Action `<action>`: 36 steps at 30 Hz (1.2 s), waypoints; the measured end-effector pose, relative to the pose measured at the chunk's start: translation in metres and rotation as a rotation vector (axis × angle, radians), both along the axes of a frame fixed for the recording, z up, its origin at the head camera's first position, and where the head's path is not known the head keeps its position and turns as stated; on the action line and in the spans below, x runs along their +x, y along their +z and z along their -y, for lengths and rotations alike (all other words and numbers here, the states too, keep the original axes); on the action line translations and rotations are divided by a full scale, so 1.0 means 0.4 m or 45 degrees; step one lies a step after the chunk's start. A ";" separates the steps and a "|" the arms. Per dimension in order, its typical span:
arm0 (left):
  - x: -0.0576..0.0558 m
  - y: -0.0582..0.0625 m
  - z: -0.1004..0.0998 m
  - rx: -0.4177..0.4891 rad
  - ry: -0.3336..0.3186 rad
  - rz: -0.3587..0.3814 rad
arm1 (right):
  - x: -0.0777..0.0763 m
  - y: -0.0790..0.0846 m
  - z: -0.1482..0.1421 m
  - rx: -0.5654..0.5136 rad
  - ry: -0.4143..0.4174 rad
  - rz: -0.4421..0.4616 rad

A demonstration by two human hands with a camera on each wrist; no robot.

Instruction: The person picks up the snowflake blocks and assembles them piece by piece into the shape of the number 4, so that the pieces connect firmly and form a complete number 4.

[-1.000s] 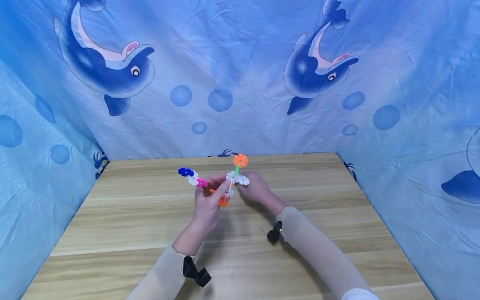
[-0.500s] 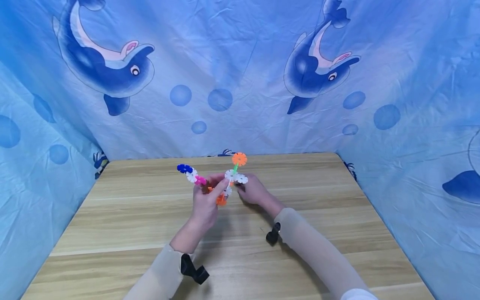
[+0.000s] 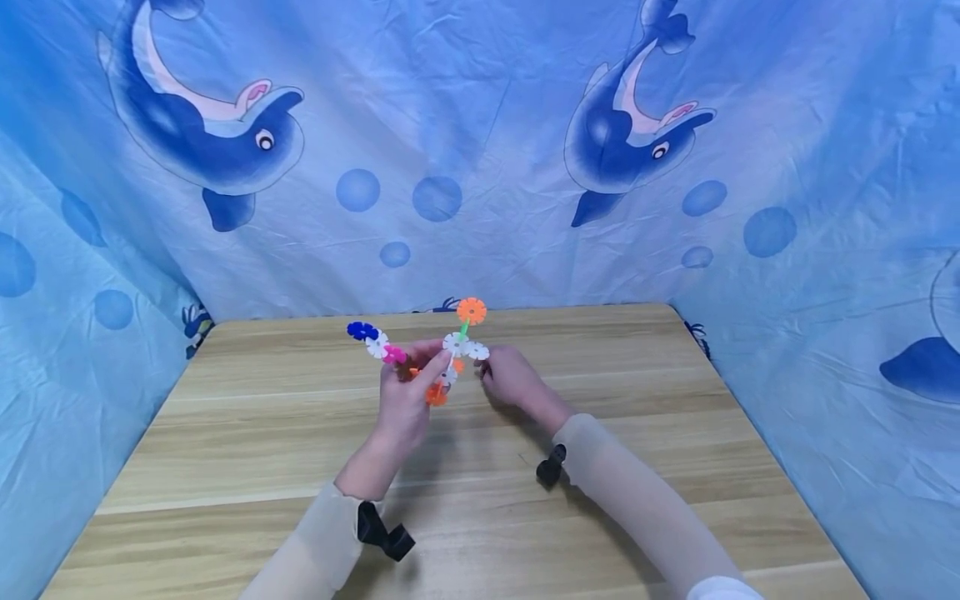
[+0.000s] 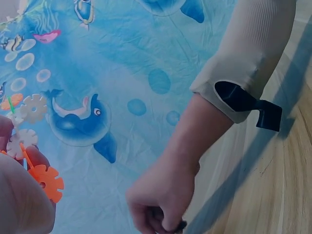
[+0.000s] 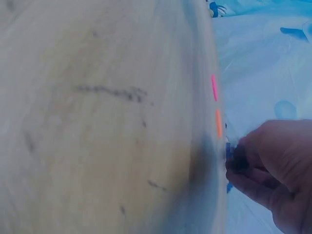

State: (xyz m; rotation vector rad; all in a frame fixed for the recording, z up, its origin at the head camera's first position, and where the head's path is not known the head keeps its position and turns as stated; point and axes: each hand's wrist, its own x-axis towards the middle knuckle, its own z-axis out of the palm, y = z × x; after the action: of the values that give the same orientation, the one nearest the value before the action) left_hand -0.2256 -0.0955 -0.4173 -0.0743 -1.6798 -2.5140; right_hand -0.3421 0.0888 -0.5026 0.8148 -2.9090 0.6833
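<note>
My left hand (image 3: 402,408) grips a built-up toy of notched plastic flower discs, held above the table. Its blue disc (image 3: 362,331), a white one and a pink disc (image 3: 393,355) stick out to the left. An orange disc (image 3: 472,311) tops a green piece (image 3: 463,331) above white discs (image 3: 455,343). More orange discs (image 4: 46,183) show by the left palm; fingers hide the middle. My right hand (image 3: 513,377), just right of the toy, has curled fingers pinching a small dark piece (image 5: 239,158), mostly hidden. In the left wrist view, the dark piece (image 4: 181,226) peeks out beneath the fingers.
A wood-grain table (image 3: 247,433) lies under both hands. Blue cloth with printed dolphins (image 3: 450,125) hangs behind and at the sides. In the right wrist view, a pink piece (image 5: 214,87) and an orange piece (image 5: 219,123) appear edge-on near the table's far line.
My left hand and the toy have shifted slightly left and up in the head view. The right hand has stayed nearly in place, so the gap between it and the toy has widened.
</note>
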 end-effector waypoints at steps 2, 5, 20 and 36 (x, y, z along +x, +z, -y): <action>0.000 -0.001 0.000 -0.003 0.007 0.000 | 0.004 0.013 -0.008 -0.027 -0.064 0.047; -0.001 -0.001 0.000 -0.001 0.020 -0.003 | 0.008 0.035 -0.026 -0.111 -0.108 0.112; -0.011 0.001 -0.004 -0.009 0.051 -0.020 | 0.067 0.157 -0.112 -0.531 0.013 -0.001; -0.014 0.002 -0.012 0.041 0.140 0.066 | 0.175 0.261 -0.115 -1.226 0.075 0.192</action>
State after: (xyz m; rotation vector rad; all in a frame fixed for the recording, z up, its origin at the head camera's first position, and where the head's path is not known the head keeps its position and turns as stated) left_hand -0.2312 -0.0908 -0.4167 0.0845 -1.6144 -2.4808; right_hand -0.2720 0.1347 -0.3984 0.7017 -2.1743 1.9560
